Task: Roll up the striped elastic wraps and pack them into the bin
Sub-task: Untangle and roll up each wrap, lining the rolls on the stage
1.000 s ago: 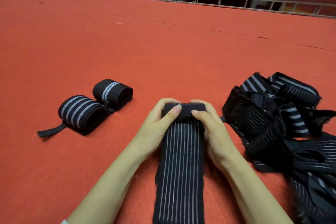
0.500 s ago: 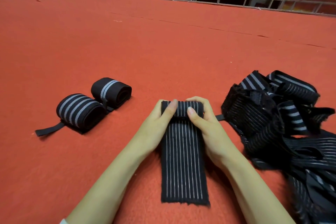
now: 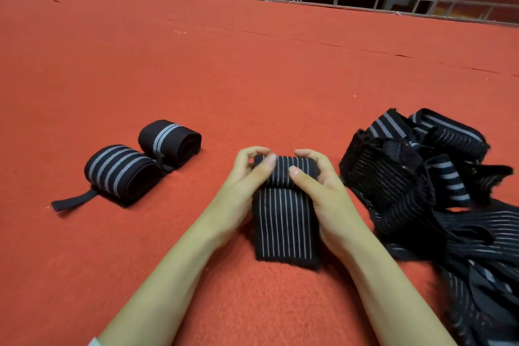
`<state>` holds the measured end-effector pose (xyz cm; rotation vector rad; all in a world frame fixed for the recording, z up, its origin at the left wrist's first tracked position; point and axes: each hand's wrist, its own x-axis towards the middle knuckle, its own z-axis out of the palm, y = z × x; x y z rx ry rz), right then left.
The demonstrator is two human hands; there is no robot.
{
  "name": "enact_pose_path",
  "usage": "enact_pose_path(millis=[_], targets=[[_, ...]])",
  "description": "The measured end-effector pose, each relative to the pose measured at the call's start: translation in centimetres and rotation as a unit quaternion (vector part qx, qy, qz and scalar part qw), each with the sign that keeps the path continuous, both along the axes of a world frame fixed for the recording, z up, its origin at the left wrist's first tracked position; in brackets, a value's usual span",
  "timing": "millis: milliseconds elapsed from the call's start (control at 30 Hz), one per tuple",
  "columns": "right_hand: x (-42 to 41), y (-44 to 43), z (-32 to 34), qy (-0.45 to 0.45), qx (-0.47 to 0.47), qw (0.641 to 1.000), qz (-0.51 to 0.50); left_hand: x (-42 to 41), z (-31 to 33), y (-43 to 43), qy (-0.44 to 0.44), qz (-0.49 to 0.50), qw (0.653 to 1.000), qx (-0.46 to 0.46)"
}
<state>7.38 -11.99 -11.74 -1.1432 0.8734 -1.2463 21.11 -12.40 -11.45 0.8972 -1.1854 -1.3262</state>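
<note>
Striped wrap (image 3: 283, 222) half-rolled; left hand (image 3: 241, 185), right hand (image 3: 325, 194) fingers (image 3: 268, 163) grip roll; tail edge flat; carpet (image 3: 252, 78) stretches ahead.

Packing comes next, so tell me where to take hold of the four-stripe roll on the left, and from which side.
Take the four-stripe roll from above, across its curved striped body, so the layers stay pressed together. It lies on its side; pulling its loose tab, trailing left, could unroll it.

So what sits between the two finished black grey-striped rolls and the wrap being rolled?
Just bare red carpet; the head view shows nothing on that stretch.
</note>
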Motion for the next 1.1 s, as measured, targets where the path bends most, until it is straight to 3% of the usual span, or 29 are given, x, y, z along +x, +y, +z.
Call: enact_pose_path(millis=[67, 267, 400, 467, 567, 667, 900, 1100], targets=[[0.0, 0.0, -0.1, 0.008, -0.008, 1.000, 0.003, 0.3, -0.3, 0.0, 0.007, -0.018, 1.000, 0.024], [0.2, 0.1, 0.3, -0.042, 0.034, 0.998, -0.018, 1.1, -0.8, 0.0, -0.057, -0.012, 0.996, -0.062], [0.1, 0.2, 0.3, -0.012, 0.039, 0.999, -0.025, 1.3, -0.9, 0.2, -0.083, -0.029, 0.992, -0.093], [0.0, 0.1, 0.2, -0.004, 0.034, 0.999, -0.037, 1.1, -0.8, 0.1, -0.072, -0.041, 0.994, -0.078], [0.1, 0.1, 0.2, -0.002, 0.030, 0.999, -0.026, 0.7, -0.3, 0.1, -0.005, -0.022, 1.000, 0.015], [0.3, 0.0, 0.1, -0.013, 0.028, 0.999, -0.026, 0.7, -0.1, 0.1, -0.015, -0.017, 0.998, 0.057], [0.2, -0.1, 0.0, -0.048, 0.069, 0.996, -0.022, 1.2, -0.3, 0.2, 0.016, -0.032, 0.999, 0.030], [-0.1, -0.3, -0.2, -0.049, 0.046, 0.997, -0.023, 1.5, -0.8, 0.0, 0.013, -0.054, 0.998, 0.016]])
